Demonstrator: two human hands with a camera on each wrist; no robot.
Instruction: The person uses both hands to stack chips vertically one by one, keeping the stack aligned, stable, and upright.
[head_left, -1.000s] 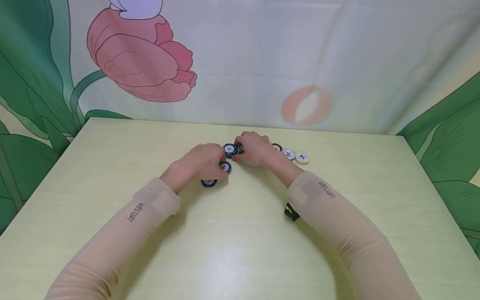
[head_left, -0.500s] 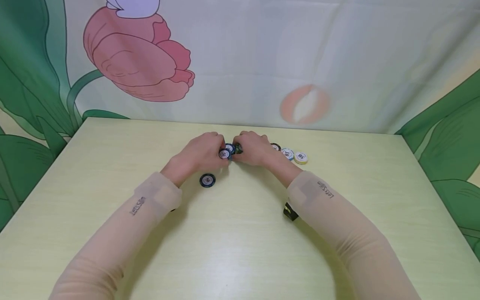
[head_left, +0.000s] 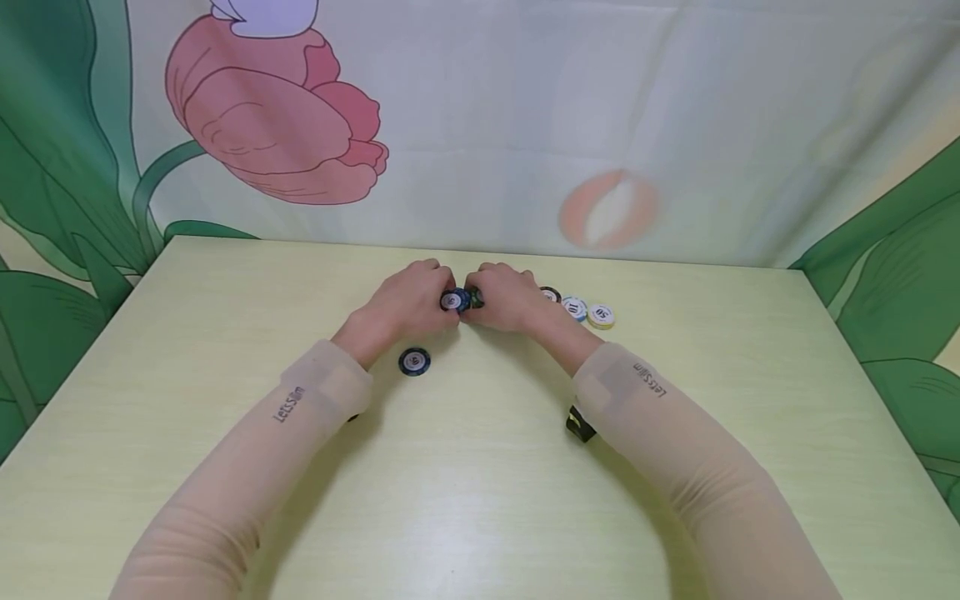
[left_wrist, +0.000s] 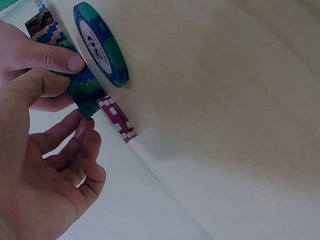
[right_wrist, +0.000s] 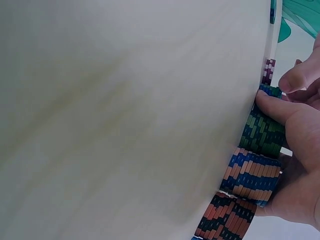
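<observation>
My left hand pinches a blue poker chip between thumb and fingers, at the stack of blue-and-green poker chips near the table's back edge. My right hand holds the chip stacks from the other side, its thumb against the blue-and-green chips and the green-and-navy stack. Both hands nearly meet there. Another blue-and-green poker chip lies flat in front of my left wrist. The left wrist view shows a short stack of purple-and-white chips beside the stack; my left hand hides it in the head view.
Rightward stand more stacks: blue-and-tan chips, black-and-orange chips, light blue chips and yellow-edged chips. A black-and-yellow object shows partly beneath my right sleeve. A printed curtain hangs behind the table.
My left hand has moved up and slightly right with the blue chip, which now overlaps the blue stack's top. The flat chip is uncovered. My right hand has hardly moved.
</observation>
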